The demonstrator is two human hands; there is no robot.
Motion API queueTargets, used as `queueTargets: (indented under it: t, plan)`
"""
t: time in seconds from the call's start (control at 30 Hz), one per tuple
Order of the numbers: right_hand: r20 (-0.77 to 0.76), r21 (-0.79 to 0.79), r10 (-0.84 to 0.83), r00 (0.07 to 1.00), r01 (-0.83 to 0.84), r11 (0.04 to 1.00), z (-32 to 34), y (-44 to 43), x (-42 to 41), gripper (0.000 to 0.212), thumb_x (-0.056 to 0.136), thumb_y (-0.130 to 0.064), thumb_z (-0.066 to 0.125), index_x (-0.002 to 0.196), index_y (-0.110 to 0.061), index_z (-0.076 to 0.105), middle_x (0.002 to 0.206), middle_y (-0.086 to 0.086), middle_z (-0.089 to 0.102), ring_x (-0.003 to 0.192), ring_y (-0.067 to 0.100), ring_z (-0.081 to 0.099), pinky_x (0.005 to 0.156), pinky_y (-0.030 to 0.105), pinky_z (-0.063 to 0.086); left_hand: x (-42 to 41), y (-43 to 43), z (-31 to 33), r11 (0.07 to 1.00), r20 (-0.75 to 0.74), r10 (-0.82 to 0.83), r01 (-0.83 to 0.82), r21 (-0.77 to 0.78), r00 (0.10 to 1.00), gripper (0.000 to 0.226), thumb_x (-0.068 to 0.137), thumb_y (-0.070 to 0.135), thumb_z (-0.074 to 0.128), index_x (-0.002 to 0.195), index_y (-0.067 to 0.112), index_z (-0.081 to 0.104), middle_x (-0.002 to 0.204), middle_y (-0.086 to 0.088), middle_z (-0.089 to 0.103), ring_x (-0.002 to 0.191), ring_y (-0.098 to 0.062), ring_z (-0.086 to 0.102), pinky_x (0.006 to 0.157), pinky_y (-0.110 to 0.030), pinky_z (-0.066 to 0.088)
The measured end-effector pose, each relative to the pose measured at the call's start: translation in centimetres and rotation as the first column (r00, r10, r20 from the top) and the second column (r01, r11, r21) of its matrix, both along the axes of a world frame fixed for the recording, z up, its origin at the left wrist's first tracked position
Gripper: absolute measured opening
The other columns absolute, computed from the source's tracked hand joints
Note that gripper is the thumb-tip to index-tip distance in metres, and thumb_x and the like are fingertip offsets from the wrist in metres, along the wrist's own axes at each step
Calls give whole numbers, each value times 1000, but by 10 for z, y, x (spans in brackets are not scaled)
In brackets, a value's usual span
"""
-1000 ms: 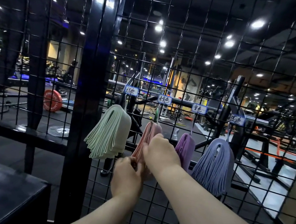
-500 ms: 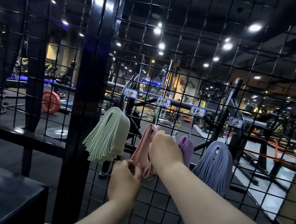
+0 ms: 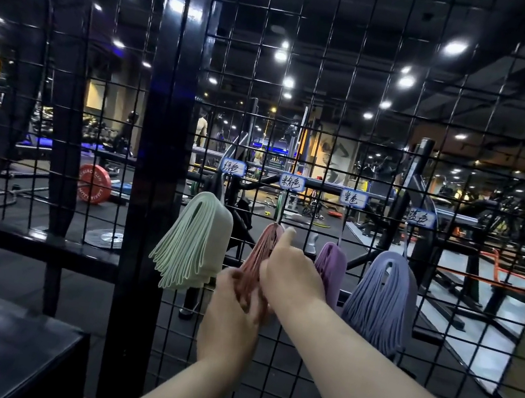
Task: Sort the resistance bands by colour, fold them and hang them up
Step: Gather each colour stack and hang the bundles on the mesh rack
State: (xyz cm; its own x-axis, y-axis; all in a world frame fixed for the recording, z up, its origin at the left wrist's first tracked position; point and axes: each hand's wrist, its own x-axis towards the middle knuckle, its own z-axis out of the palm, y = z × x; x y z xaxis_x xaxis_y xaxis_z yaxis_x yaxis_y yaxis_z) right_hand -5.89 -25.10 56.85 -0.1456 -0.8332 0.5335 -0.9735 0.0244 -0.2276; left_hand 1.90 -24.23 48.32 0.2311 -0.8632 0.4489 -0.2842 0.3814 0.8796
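Right grip (image 3: 291, 271) around pink bands (image 3: 265, 244)

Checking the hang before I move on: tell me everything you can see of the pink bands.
The pink bands are a folded bunch of flat, rubbery-looking strips, hanging below the second label between the green bands and purple bands. The right hand holds their upper part, thumb raised; the left hand grips the lower ends. Motion blur hides finer detail.
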Motion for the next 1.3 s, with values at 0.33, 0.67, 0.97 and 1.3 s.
queueTargets:
  t: [0.33, 0.67, 0.97, 1.3]
  plan:
    - [128, 23, 75, 989, -79, 997, 49, 0, -5, 37, 96, -36, 58, 117, -7, 48, 118, 16, 63, 112, 35, 59, 77, 36, 40, 2, -20, 66, 871, 81, 55, -9, -492, 995, 35, 89, 3, 62, 120, 15, 56, 107, 3, 46, 101, -13, 48, 91, -29, 45]
    - [24, 83, 107, 994, -108, 991, 44, 0, -12, 21, 94, 1, 43, 110, -8, 55, 108, 16, 64, 103, 34, 63, 71, 35, 40, 3, -44, 101, 973, 372, -127, 188, -132, 919, 43, 95, 9, 55, 138, 11, 53, 137, -6, 58, 129, -20, 51, 107, -29, 37]
    - [-41, 137, 172, 984, -165, 977, 48, -4, -27, 19, 94, -4, 45, 93, -15, 60, 97, 9, 64, 91, 29, 62, 64, 29, 38, 14, -50, 99, 967, 442, -178, 240, -87, 879, 26, 84, 0, 59, 94, 21, 71, 91, 3, 73, 89, -14, 67, 86, -35, 56]
    - [-134, 68, 125, 983, -117, 991, 49, 3, -22, 41, 93, 0, 40, 123, -21, 59, 120, 9, 55, 114, 31, 56, 71, 36, 40, 11, -51, 94, 976, 495, -92, 178, -129, 864, 29, 84, 3, 47, 97, 18, 67, 90, -5, 70, 87, -25, 63, 74, -36, 53]
